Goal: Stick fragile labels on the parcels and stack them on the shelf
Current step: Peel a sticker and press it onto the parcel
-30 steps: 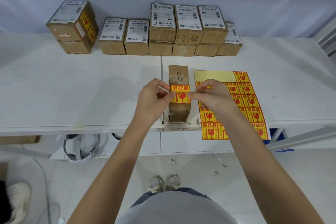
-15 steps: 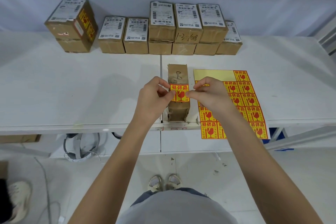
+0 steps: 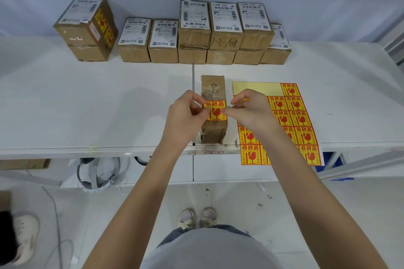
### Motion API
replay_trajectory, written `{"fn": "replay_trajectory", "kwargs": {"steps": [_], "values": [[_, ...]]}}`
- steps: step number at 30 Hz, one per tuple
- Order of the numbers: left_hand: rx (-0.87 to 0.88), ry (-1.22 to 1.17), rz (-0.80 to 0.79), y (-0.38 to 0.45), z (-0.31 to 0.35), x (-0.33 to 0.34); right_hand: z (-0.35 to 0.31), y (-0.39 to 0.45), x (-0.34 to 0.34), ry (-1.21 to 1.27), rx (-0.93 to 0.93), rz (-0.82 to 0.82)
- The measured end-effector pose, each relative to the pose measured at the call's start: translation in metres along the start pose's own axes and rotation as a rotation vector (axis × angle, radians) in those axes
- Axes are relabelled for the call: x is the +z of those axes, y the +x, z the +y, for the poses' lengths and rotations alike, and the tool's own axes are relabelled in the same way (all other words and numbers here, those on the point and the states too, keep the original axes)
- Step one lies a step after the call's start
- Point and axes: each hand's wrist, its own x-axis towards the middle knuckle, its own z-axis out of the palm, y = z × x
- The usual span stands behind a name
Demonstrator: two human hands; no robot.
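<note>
Parcel in hand: brown parcel lies flat near table front edge, dead centre, long axis running 12-to-6.
Label: one fragile sticker sits across parcel top, mid-length; whether it's fully stuck down, can't tell.
L hand: left hand at sticker's 9 o'clock edge, thumb + forefinger pinching that edge, other fingers curled.
R hand: right hand at sticker's 3 o'clock edge, same pinch on that side.
Step (my read): placing/aligning sticker, prob. about to press & smooth it.
Sticker sheet: label sheet flat on table at parcel's 3 o'clock, just beside it; top-left patch is bare backing, so several stickers are gone; plenty left.
Done so far: stack of two at 10–11 o'clock, top box shows red/yellow stickers on its side, so looks labelled.
Left to do: parcel row at 12 o'clock along back wall, some two-high; no fragile sticker visible on faces I can see, hidden sides unknown.
Shelf: not in view, so no shelf stacking shows.
Progress guess: early, most boxes pending.
</note>
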Motion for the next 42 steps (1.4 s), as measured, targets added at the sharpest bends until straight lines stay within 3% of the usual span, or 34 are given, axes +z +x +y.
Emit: {"fn": "replay_trajectory", "kwargs": {"steps": [13,17,20,25,42], "values": [[0.003,0.085,0.048,-0.005,-0.001,0.001,0.012,0.002,0.000,-0.067,-0.063,0.004],[0.373,0.555,0.332,-0.022,-0.013,0.008,0.031,-0.014,0.002,-0.184,-0.382,0.119],[0.472,0.721,0.210,-0.033,-0.022,0.022,0.041,-0.028,0.010,-0.387,-0.599,0.050],[0.406,0.733,0.091,-0.037,-0.032,0.031,0.048,-0.036,0.024,-0.664,-0.567,-0.025],[0.447,0.831,0.108,-0.030,-0.029,0.028,0.046,-0.030,0.026,-0.751,-0.437,-0.027]]}}
